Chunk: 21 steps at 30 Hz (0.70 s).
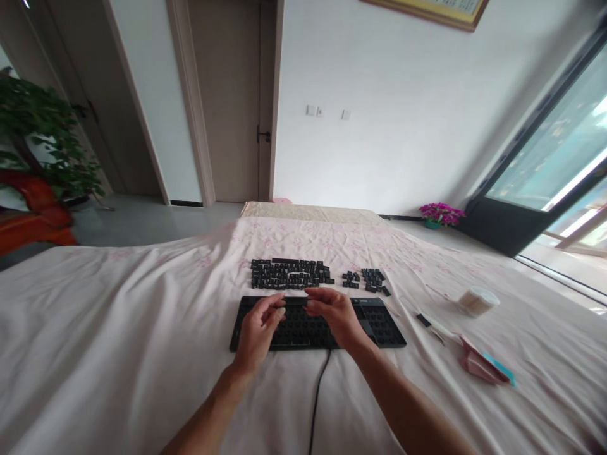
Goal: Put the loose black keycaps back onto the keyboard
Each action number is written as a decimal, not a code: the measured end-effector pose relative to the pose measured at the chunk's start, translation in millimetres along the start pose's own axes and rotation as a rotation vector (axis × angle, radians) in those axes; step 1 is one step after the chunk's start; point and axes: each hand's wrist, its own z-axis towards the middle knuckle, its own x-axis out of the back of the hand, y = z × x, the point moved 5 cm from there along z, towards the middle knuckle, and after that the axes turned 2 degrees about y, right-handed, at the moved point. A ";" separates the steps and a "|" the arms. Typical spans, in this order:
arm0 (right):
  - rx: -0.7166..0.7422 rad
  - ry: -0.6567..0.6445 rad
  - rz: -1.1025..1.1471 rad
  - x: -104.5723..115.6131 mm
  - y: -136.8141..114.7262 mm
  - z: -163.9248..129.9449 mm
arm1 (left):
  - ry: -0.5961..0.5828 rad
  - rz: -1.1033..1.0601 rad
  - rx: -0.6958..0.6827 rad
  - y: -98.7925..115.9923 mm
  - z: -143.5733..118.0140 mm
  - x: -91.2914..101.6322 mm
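A black keyboard (384, 325) with its keycaps taken off lies on the pale pink bedsheet (118, 328), its cable (317, 398) running toward me. Both hands hover over it. Together my left hand (258, 332) and my right hand (334, 313) pinch a long black bar-shaped keycap (294, 303) by its two ends, above the keyboard's upper edge. Behind the keyboard, removed black keycaps (289, 275) lie in ordered rows, with a smaller group (370, 280) to their right.
To the right on the sheet are a round white container (477, 301), a small black tool (423, 320) and a pink and blue packet (486, 366). Beyond the bed: a door (227, 101), a green plant (42, 139), purple flowers (441, 213), a glass sliding door (550, 158).
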 end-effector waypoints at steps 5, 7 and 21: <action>-0.046 0.000 0.087 -18.8 7.4 -18.6 | -0.091 -0.180 0.092 1.8 -15.2 -22.7; -0.061 0.015 0.091 -19.6 12.4 -21.3 | -0.089 -0.178 0.105 0.3 -15.1 -21.7; 0.037 0.033 0.037 -23.2 23.9 -27.1 | -0.122 -0.355 0.211 -9.8 -10.1 -22.7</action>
